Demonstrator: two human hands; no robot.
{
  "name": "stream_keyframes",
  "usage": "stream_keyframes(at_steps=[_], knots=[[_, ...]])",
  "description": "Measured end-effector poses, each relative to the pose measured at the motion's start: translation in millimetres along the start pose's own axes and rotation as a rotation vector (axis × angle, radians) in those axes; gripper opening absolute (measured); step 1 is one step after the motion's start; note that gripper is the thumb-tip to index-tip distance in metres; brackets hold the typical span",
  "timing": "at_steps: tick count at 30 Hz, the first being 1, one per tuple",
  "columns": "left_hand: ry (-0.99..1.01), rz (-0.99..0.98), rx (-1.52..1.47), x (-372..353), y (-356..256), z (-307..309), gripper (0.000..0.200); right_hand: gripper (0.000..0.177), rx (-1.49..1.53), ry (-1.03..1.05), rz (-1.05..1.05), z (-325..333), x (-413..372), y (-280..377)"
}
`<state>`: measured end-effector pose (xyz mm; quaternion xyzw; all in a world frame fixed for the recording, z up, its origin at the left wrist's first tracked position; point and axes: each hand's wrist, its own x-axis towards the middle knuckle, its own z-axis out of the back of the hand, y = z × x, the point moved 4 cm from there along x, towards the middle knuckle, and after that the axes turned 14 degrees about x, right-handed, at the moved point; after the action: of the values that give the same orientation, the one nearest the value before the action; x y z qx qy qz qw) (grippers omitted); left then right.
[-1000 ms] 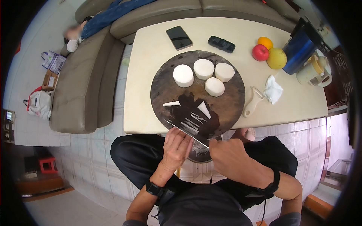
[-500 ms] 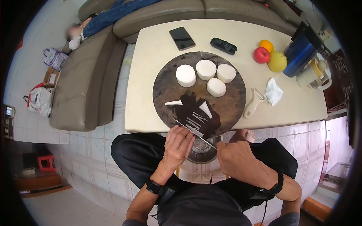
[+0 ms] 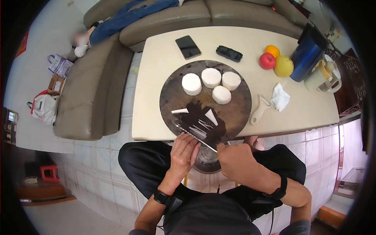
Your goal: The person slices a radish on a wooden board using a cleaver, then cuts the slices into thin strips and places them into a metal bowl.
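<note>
My right hand (image 3: 236,159) is closed round the handle of a knife (image 3: 208,146), its thin blade running up and left over the near edge of a round dark cutting board (image 3: 167,96). Bent and pressed together, the fingers of my left hand (image 3: 184,153) lie right against the blade; whatever is under them is hidden. Thin white strips (image 3: 198,131) lie just beyond the blade on a wet patch. Two white wedges, one at the left (image 3: 180,111) and another at the right (image 3: 211,116), look like daikon radish. Several thick white radish chunks (image 3: 191,84) stand farther back on the board.
On the cream table (image 3: 147,86) are a phone (image 3: 188,47), a black case-like object (image 3: 229,53), a peeler (image 3: 259,110), a crumpled tissue (image 3: 280,98), an orange, a red and a yellow-green fruit (image 3: 284,65), a blue container (image 3: 308,55) and a jug (image 3: 321,78). A person lies on the sofa (image 3: 164,29).
The whole view has shifted slightly. My right hand and the knife have moved a little to the left, while my left hand keeps its place at the blade.
</note>
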<state>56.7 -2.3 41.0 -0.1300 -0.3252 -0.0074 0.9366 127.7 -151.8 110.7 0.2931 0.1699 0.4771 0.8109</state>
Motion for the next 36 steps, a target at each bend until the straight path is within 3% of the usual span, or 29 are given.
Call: stream_keyframes(at_steps=[3,6,7,8,9,10,11,13,14,22,27,29,30,31,33,36], knots=[[-0.028,0.128,-0.092,10,-1,5,0.025,0.010,0.021,-0.027,-0.053,10,0,-7],[-0.090,0.822,-0.661,0,18,-3,0.018,0.011,0.114,-0.086,-0.052,18,-1,-16],[-0.102,0.813,-0.662,4,19,-1,0.018,0.014,0.189,-0.127,-0.040,22,0,-18],[-0.125,0.968,-0.907,9,20,0,0.020,0.014,0.179,-0.135,-0.029,30,1,-15],[-0.145,1.117,-1.157,12,20,-2,0.023,0.018,0.466,-0.031,-0.228,36,2,-17],[-0.068,1.139,-1.328,12,20,-5,0.030,0.022,0.751,0.081,-0.427,36,1,-18],[-0.083,1.127,-1.332,14,22,-4,0.030,0.022,0.740,0.080,-0.415,38,1,-20],[0.180,1.118,-1.932,21,10,-13,0.033,0.026,1.025,0.164,-0.411,34,-2,-25],[0.212,1.065,-2.034,23,5,-15,0.032,0.026,1.075,0.166,-0.400,34,-2,-23],[0.178,1.196,-1.917,12,3,-23,0.019,0.024,1.072,0.190,-0.400,26,-8,-30],[0.047,1.415,-1.670,-5,13,-15,0.019,0.024,1.042,0.098,-0.434,33,-17,-39],[0.049,1.449,-1.636,-14,15,-8,0.020,0.019,0.732,-0.054,-0.480,46,-19,-39],[0.054,1.480,-1.600,-20,15,-6,0.022,0.016,0.399,-0.107,-0.338,45,-22,-44],[0.054,1.480,-1.607,-26,16,-6,0.022,0.016,0.394,-0.105,-0.342,43,-25,-42],[0.072,1.476,-1.613,-38,15,-6,0.023,0.014,0.056,-0.106,-0.232,46,-27,-29],[0.075,1.500,-1.625,-50,14,-10,0.024,0.012,0.005,-0.112,-0.198,42,-28,-19]])
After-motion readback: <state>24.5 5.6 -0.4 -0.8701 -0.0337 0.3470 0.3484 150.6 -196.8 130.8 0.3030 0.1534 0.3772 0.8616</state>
